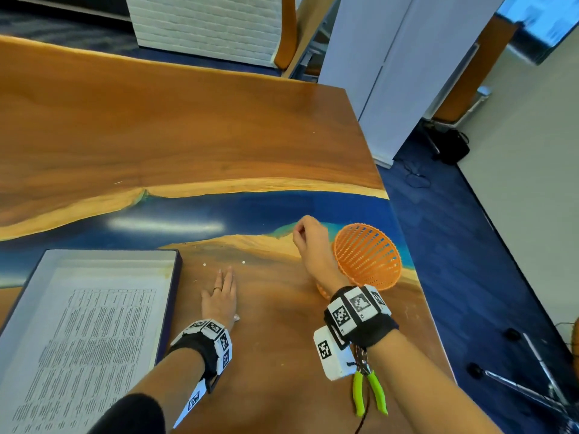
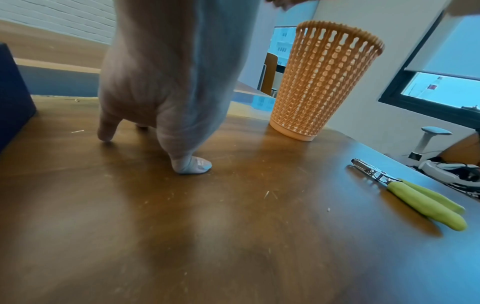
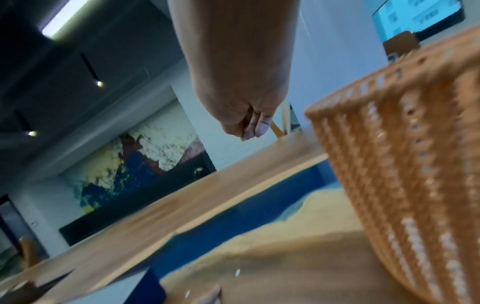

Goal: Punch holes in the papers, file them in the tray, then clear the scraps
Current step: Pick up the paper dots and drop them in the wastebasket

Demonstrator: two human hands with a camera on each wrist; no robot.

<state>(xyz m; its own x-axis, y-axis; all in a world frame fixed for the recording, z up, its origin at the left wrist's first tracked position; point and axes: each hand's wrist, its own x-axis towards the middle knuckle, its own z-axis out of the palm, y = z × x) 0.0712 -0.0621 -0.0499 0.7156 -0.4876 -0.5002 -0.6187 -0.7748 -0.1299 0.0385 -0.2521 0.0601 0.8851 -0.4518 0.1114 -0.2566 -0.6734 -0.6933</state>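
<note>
We note the left hand [image 1: 219, 297] lying flat with straight fingers on the wooden surface [image 1: 188, 126], just right of the tray [image 1: 170, 261] that holds the printed papers [image 1: 84, 336]. The right hand [image 1: 308, 238] is raised beside the orange basket [image 1: 368, 255], fingertips pinched together; whether a scrap sits between them we cannot tell. Two white scraps [image 1: 204, 264] lie ahead of the left fingers, and the green-handled punch [image 2: 413, 192] rests near the surface's right edge.
</note>
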